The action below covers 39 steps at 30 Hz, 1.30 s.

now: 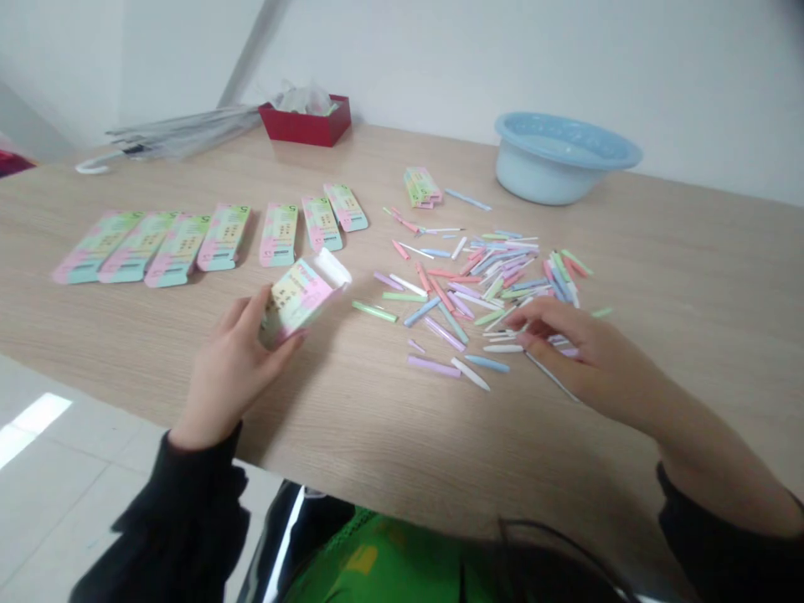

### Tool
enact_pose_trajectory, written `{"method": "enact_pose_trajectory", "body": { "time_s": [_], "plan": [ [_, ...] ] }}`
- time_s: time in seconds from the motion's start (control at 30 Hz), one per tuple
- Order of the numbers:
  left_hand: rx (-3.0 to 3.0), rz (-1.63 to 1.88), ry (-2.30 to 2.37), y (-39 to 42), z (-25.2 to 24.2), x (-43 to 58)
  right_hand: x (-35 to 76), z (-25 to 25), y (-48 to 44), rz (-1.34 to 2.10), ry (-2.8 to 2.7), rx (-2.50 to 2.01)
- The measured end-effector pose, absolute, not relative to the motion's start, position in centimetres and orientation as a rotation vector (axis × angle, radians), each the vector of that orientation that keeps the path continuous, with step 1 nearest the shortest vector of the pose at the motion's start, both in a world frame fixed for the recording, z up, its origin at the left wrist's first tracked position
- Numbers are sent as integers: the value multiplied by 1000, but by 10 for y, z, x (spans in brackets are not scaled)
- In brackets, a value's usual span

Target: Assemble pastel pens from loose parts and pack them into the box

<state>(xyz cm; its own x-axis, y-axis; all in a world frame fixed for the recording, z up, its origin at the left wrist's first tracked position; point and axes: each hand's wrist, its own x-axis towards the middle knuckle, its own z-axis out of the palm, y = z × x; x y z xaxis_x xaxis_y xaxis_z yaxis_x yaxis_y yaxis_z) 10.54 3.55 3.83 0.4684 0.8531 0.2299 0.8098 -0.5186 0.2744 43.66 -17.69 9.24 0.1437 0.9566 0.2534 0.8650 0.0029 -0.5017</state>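
Observation:
My left hand [229, 368] is wrapped around a small pastel carton [298, 295], tilted above the table, with its end flap open toward the right. My right hand [574, 347] is at the near right edge of a loose pile of pastel pen parts [502, 268], thumb and forefinger together. Whether a thin part sits between those fingertips is too small to tell. Pink, blue, green, purple and white tubes and thin refills make up the pile. A thin white refill [551, 375] shows just below the right hand. Some parts under the palm are hidden.
Several similar cartons [179, 249] stand in a row at the left. A small stack of cartons [422, 186] lies behind the pile. Farther back are a blue basin [546, 176], a red box [306, 127] with plastic bags, and a clear umbrella [182, 134]. The wooden table's [377, 444] edge is near me.

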Motion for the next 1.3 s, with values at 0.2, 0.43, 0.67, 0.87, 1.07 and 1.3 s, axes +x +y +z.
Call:
{"method": "enact_pose_trajectory", "body": {
  "time_s": [0.2, 0.43, 0.67, 0.87, 1.07, 1.3],
  "plan": [
    [2807, 42, 1564, 63, 21, 102, 450, 47, -203, 416, -1622, -2013],
    [2803, -43, 1612, 59, 16, 107, 438, 31, -150, 364, -1731, -1986],
    [2799, 15, 1616, 62, 11, 105, 413, 6, -99, 203, -1764, -2162],
    [2763, 619, 1474, 42, 27, 113, 424, 31, -118, 190, -1727, -2119],
    [2326, 726, 702, -5, 54, 165, 410, 83, -140, 308, -1688, -1803],
    [1896, 467, 324, -37, 56, 211, 384, 101, -139, 520, -1616, -1531]
  ]
}}
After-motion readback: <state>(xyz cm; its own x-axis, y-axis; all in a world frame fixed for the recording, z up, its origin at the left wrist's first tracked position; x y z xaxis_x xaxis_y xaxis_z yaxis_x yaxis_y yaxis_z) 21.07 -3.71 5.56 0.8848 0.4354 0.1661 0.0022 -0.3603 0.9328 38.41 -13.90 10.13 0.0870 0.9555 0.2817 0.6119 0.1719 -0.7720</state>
